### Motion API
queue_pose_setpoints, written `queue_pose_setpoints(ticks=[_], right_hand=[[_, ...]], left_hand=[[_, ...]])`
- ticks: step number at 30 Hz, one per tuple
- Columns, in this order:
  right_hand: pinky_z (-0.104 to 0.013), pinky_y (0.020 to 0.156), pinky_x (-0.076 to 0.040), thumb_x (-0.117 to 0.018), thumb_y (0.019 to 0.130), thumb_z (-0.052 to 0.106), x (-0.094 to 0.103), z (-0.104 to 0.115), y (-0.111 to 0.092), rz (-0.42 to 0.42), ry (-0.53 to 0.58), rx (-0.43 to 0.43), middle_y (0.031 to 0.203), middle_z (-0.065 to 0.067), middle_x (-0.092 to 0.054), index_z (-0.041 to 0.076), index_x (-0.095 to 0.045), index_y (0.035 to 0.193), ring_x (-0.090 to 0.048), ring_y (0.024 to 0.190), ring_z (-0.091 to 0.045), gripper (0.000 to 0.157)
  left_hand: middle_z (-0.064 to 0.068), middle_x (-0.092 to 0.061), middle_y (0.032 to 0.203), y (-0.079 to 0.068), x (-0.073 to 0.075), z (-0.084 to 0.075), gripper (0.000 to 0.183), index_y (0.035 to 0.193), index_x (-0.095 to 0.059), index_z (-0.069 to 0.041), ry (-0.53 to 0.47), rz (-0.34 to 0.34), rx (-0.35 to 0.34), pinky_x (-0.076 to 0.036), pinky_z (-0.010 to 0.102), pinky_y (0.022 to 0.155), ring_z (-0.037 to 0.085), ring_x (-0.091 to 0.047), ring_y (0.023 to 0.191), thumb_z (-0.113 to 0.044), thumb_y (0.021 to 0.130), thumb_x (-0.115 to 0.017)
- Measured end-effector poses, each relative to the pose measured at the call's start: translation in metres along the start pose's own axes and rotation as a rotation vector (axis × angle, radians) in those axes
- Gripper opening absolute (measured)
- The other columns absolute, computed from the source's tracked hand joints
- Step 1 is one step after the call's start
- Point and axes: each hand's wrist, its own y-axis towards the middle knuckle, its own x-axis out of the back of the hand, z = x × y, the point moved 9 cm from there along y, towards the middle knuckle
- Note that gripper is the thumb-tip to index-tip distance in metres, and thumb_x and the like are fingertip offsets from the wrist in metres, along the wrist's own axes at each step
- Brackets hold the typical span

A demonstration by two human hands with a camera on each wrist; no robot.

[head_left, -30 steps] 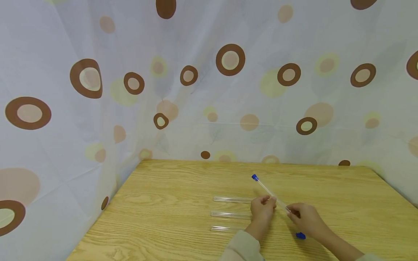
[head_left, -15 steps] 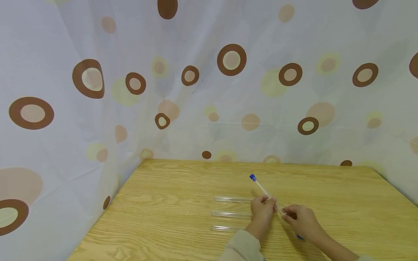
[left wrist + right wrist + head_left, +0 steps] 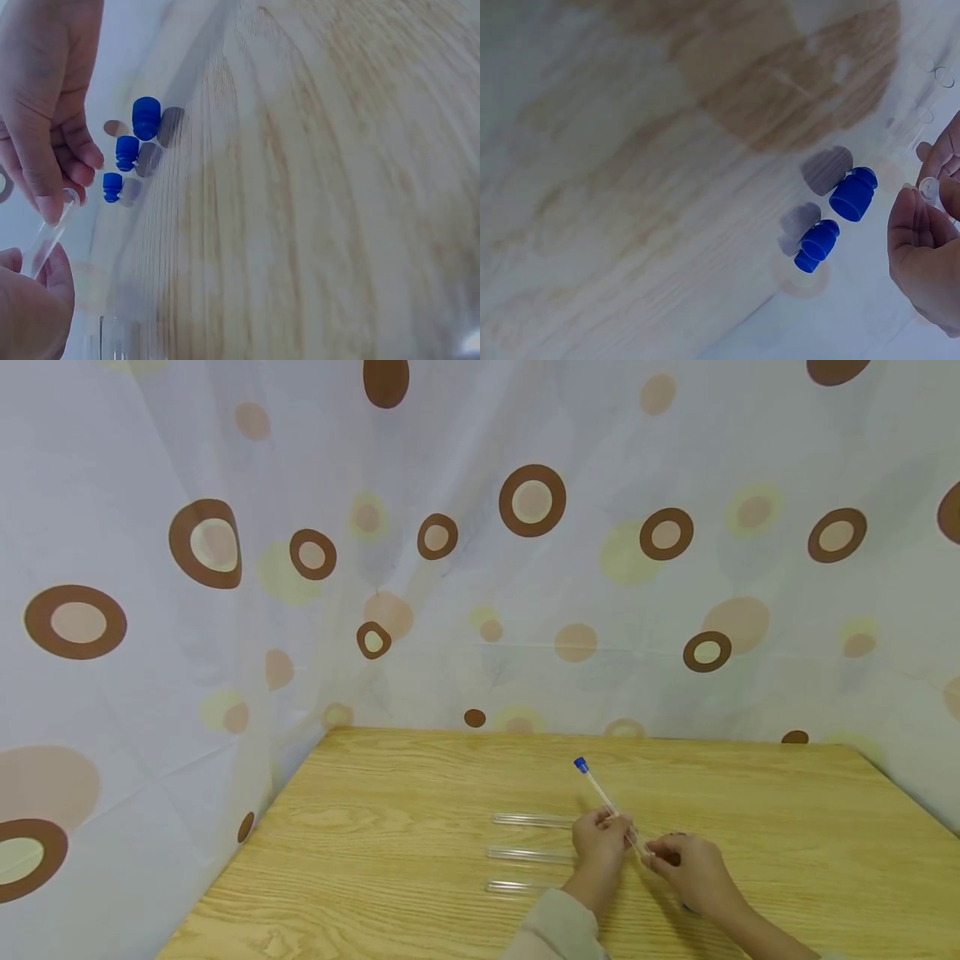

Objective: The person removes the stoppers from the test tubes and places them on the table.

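A clear, slim test tube (image 3: 602,791) slants across the head view, with a blue stopper (image 3: 581,765) on its far end. My left hand (image 3: 602,843) pinches it around the middle. My right hand (image 3: 693,868) has thumb and fingers at the near end, close beside the left. In the left wrist view the tube's rounded end (image 3: 70,197) shows at the right fingertips. Under the hands lie three loose blue stoppers, a large-looking one (image 3: 146,118), a middle one (image 3: 126,153) and a farther one (image 3: 112,187). The right hand mostly hides them in the head view.
Three more clear tubes lie in parallel on the wooden table (image 3: 375,852), left of my hands: a far one (image 3: 528,820), a middle one (image 3: 525,855) and a near one (image 3: 516,887). A circle-patterned curtain (image 3: 442,460) hangs behind and at the sides.
My right hand has shifted left, nearer my left hand, and the tube's near end has come with it. The tube slants more steeply. The loose blue stoppers have become almost hidden behind the right hand.
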Motion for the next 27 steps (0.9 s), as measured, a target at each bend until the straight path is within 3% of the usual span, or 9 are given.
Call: queue_pose_setpoints(ticks=[9, 15, 22, 27], right_hand=[[-0.025, 0.063, -0.056, -0.069, 0.081, 0.009, -0.003, 0.0, 0.0, 0.007, 0.018, -0.024, 0.085, -0.013, -0.07, -0.007, -0.067, 0.095, -0.064, 0.07, -0.017, 0.021], [-0.023, 0.06, -0.056, -0.068, 0.081, 0.003, 0.005, 0.007, -0.001, -0.055, 0.008, 0.041, 0.085, -0.014, -0.07, -0.006, -0.068, 0.091, -0.065, 0.068, -0.017, 0.015], [-0.016, 0.054, -0.05, -0.07, 0.08, 0.005, 0.015, 0.006, 0.001, -0.125, -0.071, 0.097, 0.074, -0.002, -0.063, -0.008, -0.067, 0.094, -0.055, 0.061, -0.003, 0.019], [-0.014, 0.053, -0.048, -0.071, 0.078, 0.005, 0.019, 0.005, 0.0, -0.15, -0.114, 0.122, 0.074, -0.002, -0.062, -0.007, -0.068, 0.094, -0.053, 0.059, -0.001, 0.02]], left_hand=[[0.002, -0.057, 0.064, 0.001, 0.003, -0.003, 0.018, 0.095, -0.062, 0.009, 0.046, 0.007, -0.013, -0.051, 0.019, 0.05, 0.008, -0.055, 0.053, 0.008, 0.077, -0.065], [0.002, -0.058, 0.064, 0.004, 0.005, -0.01, 0.018, 0.095, -0.061, 0.009, 0.105, 0.058, -0.04, -0.056, 0.023, 0.054, 0.006, -0.055, 0.053, 0.008, 0.077, -0.065], [0.005, -0.06, 0.067, 0.009, 0.008, -0.022, 0.017, 0.094, -0.063, 0.008, 0.206, 0.102, -0.078, -0.055, 0.021, 0.054, 0.007, -0.055, 0.054, 0.007, 0.078, -0.065], [0.004, -0.06, 0.069, 0.012, 0.009, -0.029, 0.018, 0.096, -0.064, 0.008, 0.257, 0.157, -0.081, -0.055, 0.02, 0.054, 0.007, -0.056, 0.054, 0.008, 0.078, -0.065]])
